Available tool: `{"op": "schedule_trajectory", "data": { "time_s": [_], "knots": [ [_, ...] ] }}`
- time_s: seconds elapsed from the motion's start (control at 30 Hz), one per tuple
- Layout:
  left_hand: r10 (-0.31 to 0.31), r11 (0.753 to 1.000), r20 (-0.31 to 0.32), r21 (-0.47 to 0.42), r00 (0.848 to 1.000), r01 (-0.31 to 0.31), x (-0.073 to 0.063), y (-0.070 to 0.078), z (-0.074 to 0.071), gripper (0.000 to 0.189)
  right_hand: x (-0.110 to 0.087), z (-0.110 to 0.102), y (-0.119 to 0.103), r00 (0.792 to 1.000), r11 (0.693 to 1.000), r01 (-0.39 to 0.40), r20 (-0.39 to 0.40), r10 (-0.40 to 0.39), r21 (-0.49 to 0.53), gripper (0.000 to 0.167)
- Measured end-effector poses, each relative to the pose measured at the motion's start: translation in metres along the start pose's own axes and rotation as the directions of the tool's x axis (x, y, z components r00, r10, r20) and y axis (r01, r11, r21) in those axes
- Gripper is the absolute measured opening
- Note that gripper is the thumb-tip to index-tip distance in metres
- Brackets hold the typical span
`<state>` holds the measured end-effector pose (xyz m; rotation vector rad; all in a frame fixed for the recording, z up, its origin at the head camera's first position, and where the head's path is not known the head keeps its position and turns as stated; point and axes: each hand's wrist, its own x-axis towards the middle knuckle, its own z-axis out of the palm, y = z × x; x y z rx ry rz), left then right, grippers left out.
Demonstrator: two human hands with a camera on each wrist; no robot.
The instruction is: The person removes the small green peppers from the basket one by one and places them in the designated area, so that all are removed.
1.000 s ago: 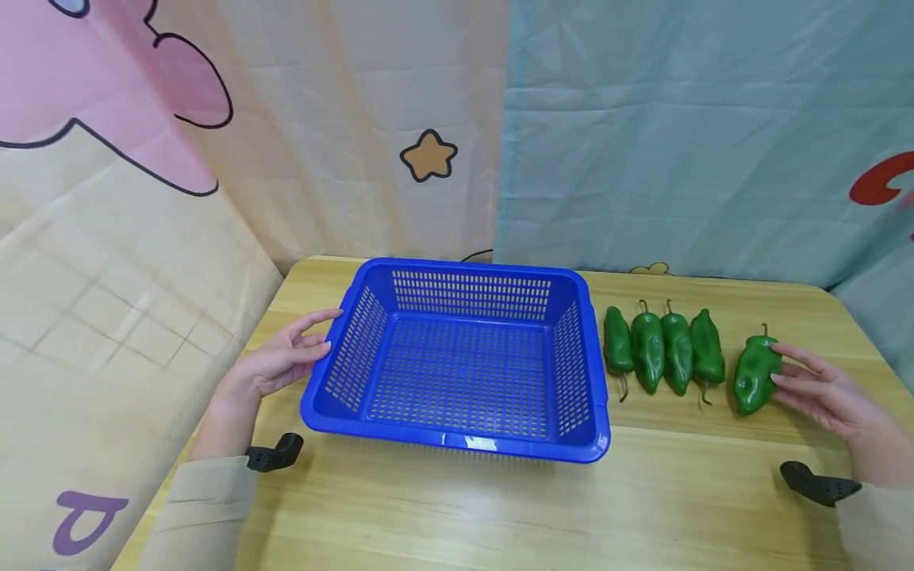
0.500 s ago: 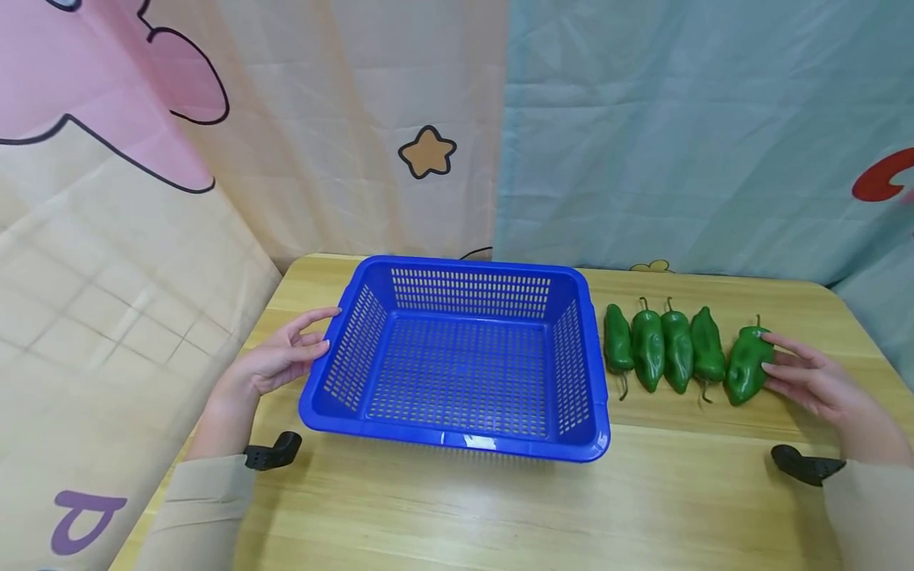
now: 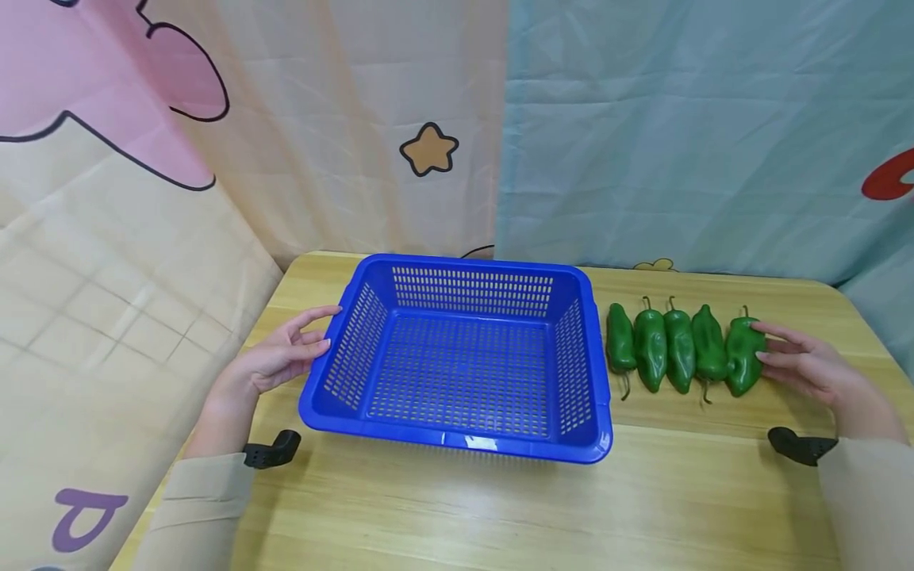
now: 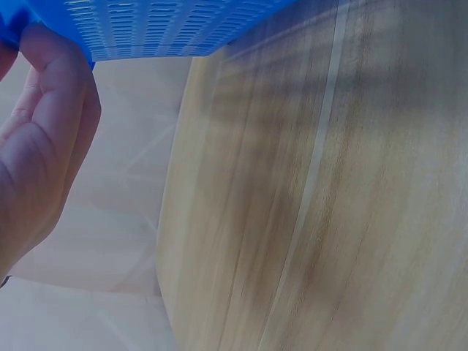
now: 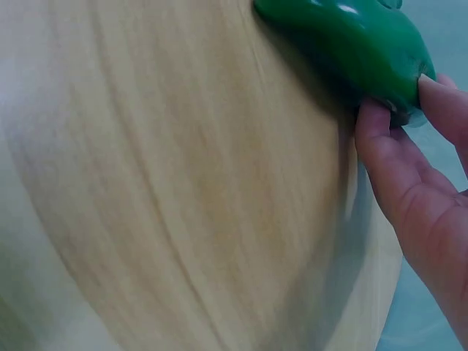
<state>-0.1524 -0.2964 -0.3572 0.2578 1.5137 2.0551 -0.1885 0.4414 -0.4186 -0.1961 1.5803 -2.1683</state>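
Observation:
A blue plastic basket (image 3: pixel 457 448) with slotted walls stands on the wooden table. At its left rim, my left hand (image 3: pixel 282 353) grips the edge with thumb and fingers; in the left wrist view, the left hand (image 4: pixel 51 124) has its fingers bent at the rim. Right of the basket lies a row of several green peppers (image 3: pixel 650 349), side by side. My right hand (image 3: pixel 807 365) pinches the rightmost green pepper (image 3: pixel 744 361), which is against its neighbour, stem pointing away. The right wrist view shows thumb and fingers of the right hand (image 5: pixel 417 168) on this pepper (image 5: pixel 365 51).
The light wooden table (image 3: pixel 457 515) has a rounded far right corner. A printed curtain (image 3: pixel 643 143) hangs right behind the table's far edge, and a pale cloth (image 3: pixel 107 277) runs along the left side. Black wrist mounts (image 3: pixel 274 452) stick out from both wrists.
My right hand has moved left and slightly away from me, bringing the rightmost pepper up against the row and straightening it. The left hand and basket stay in place.

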Motion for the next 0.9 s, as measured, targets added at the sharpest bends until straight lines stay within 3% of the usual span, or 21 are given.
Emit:
{"op": "schedule_trajectory", "data": {
  "time_s": [0.17,0.4,0.6,0.73,0.83,0.9],
  "knots": [
    [0.003,1.0,-0.005,-0.005,1.0,-0.003,0.003,0.002,0.001,0.044,0.002,0.001,-0.003,0.998,0.998,-0.011,-0.062,0.007,-0.057,0.053],
    [-0.009,1.0,0.012,-0.001,1.0,0.01,0.005,-0.002,0.003,0.044,-0.005,0.0,-0.001,0.996,0.998,-0.017,-0.086,0.011,-0.067,0.054],
    [0.054,0.993,0.059,0.099,0.997,-0.06,0.005,-0.005,-0.002,0.045,-0.009,-0.003,0.0,0.998,0.998,0.006,-0.059,-0.01,-0.066,0.055],
    [0.117,0.985,0.105,0.116,0.987,-0.13,0.003,-0.008,-0.007,0.047,-0.01,-0.002,-0.002,1.0,1.0,0.018,-0.004,-0.018,-0.022,0.053],
    [0.13,0.975,0.057,0.172,0.99,-0.138,0.001,-0.009,-0.011,0.045,-0.013,-0.004,-0.003,1.0,1.0,0.003,-0.012,-0.003,-0.013,0.05],
    [0.112,0.96,-0.042,0.264,0.993,-0.097,-0.001,-0.009,-0.013,0.043,-0.015,-0.01,-0.003,0.998,0.999,-0.022,-0.055,0.019,-0.049,0.047]
  ]
}}
